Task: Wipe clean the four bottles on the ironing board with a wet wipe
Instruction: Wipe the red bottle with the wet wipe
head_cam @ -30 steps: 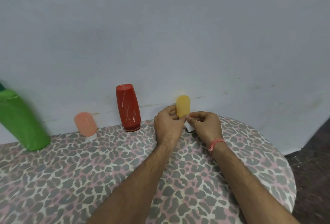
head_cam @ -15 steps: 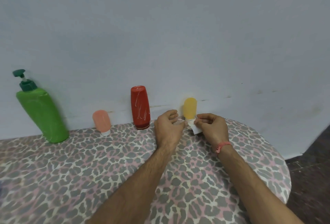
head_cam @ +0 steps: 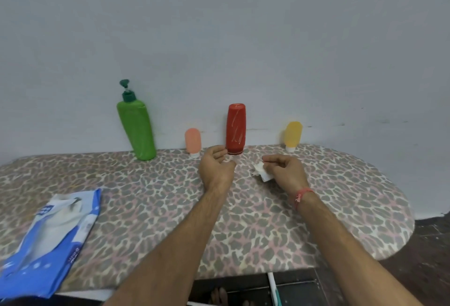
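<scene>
— Both of your hands have come away from the yellow bottle [head_cam: 293, 135] since half a second ago; it now stands alone on its white cap at the wall, right of centre in the frame.

— And where are your hands now?

— Your left hand [head_cam: 216, 168] sits just below the red bottle [head_cam: 235, 129], fingers loosely curled and spread, gripping nothing; its fingertips look close to the bottle's base, though you cannot tell if they touch. Your right hand [head_cam: 286, 171] is lower and to the right, pinching the crumpled white wet wipe [head_cam: 261, 171] between thumb and fingers, apart from every bottle.

— What else changed?

— Your view has swung left. The green pump bottle [head_cam: 136, 130] now stands in the middle left of the frame, leaning against the wall, with the small pink bottle [head_cam: 192, 141] between it and the red one. A blue wipes packet [head_cam: 52, 240] has come into sight at the lower left, lying flat on the leopard-print ironing board [head_cam: 341, 208].
</scene>
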